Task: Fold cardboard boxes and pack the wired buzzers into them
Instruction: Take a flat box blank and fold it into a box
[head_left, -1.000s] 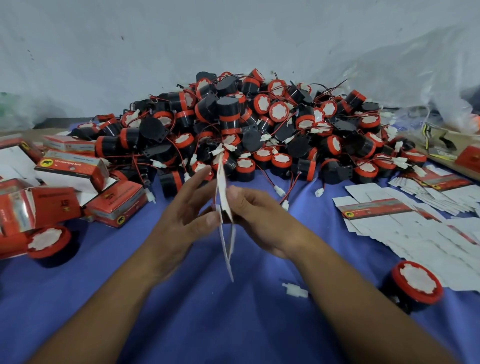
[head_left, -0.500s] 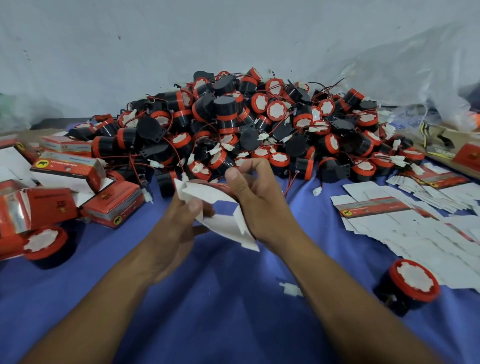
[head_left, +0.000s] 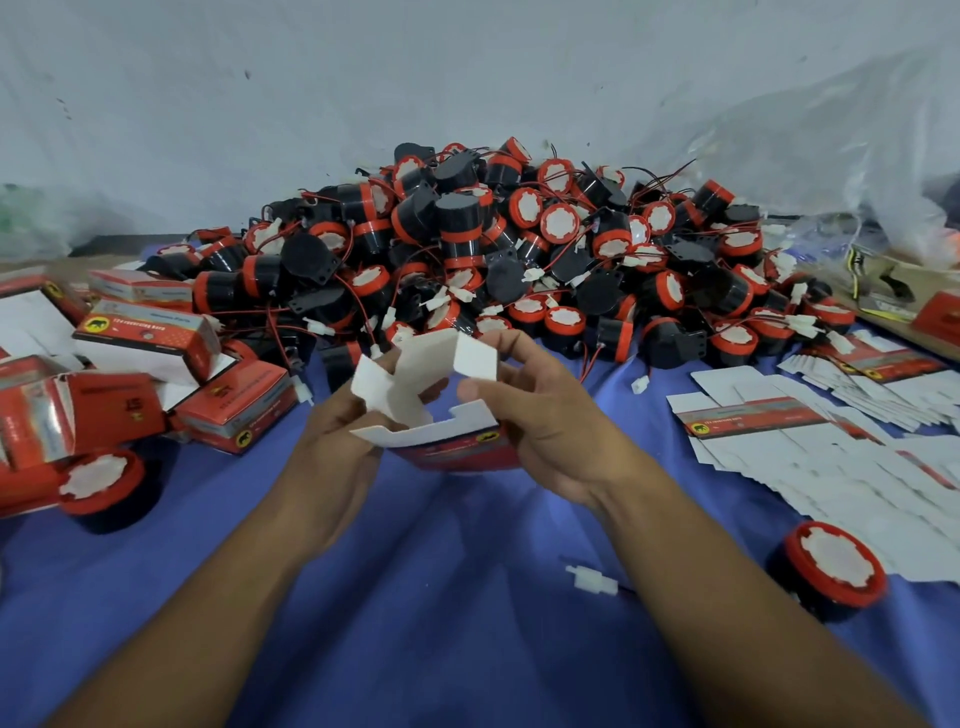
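A small red-and-white cardboard box (head_left: 436, 410) hangs above the blue cloth at the centre, partly opened, its white flaps standing up. My left hand (head_left: 332, 447) grips its left side. My right hand (head_left: 545, 421) holds its right side, with the fingers curled over the top flap. Behind it rises a big pile of black-and-red wired buzzers (head_left: 509, 254). One loose buzzer (head_left: 831, 569) lies at the lower right, another (head_left: 101, 486) at the left.
Folded red boxes (head_left: 228, 405) lie stacked at the left. Flat white box blanks (head_left: 831, 457) are spread at the right. A white connector (head_left: 592, 581) lies on the blue cloth (head_left: 415, 597) near my right forearm. Clear plastic sheeting hangs at the back right.
The box blank went from a flat, edge-on sheet to an opened shape with its flaps up. Both hands moved slightly apart around it.
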